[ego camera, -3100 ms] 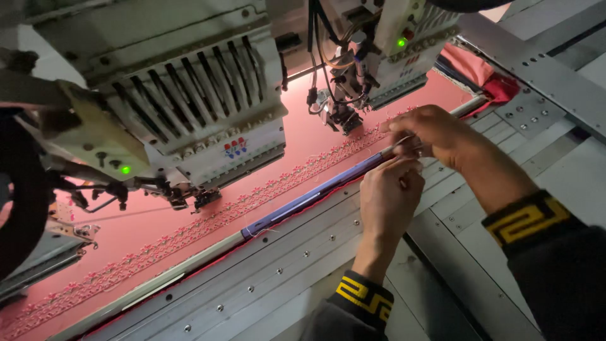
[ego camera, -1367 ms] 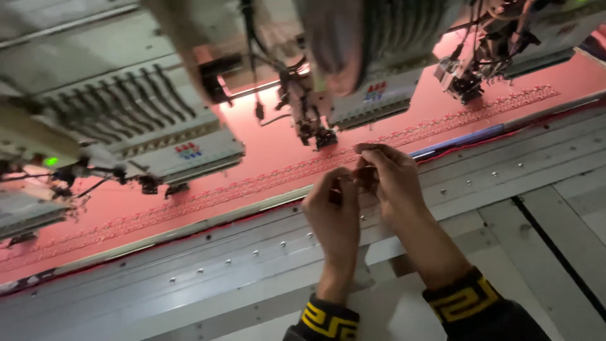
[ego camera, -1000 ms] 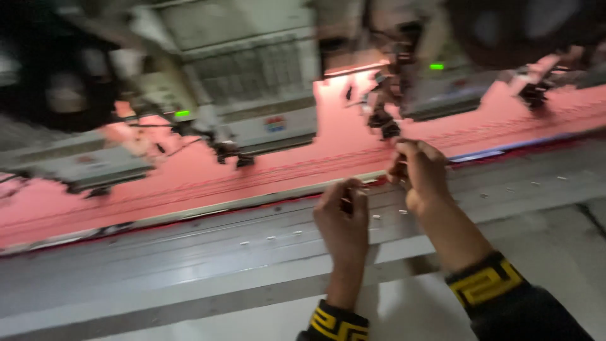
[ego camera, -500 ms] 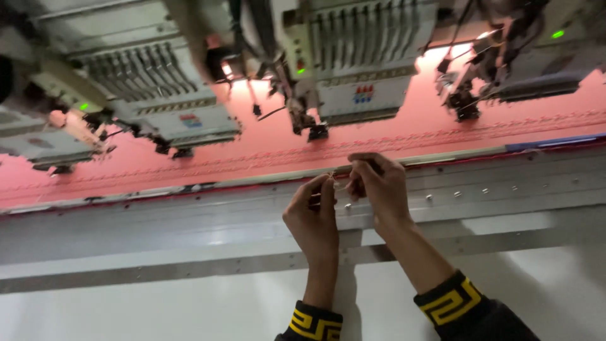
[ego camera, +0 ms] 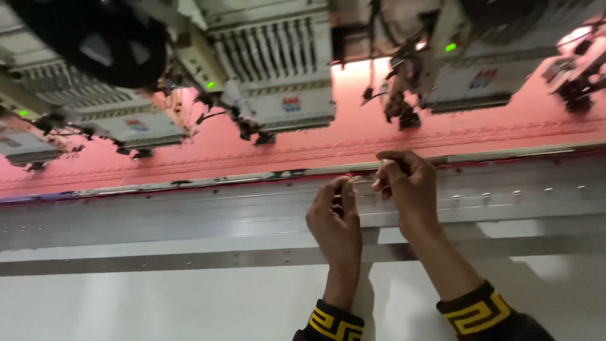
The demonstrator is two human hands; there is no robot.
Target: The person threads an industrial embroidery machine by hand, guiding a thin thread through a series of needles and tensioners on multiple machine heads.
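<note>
Fabric point(ego camera: 353, 136): salmon pink, stitched rows in the same tone running left to right. Frame rail point(ego camera: 189, 215): grey metal. Embroidery heads point(ego camera: 278, 69): off-white, small green lights. Table point(ego camera: 158, 303): white. Sleeve cuffs point(ego camera: 473, 312): black with yellow key pattern. Thread point(ego camera: 352, 180): reddish.

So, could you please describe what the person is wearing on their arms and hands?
The left hand and right hand are bare, with no gloves. Each forearm ends in a dark sleeve whose black knit cuff carries a yellow angular key pattern; the left cuff matches.
</note>
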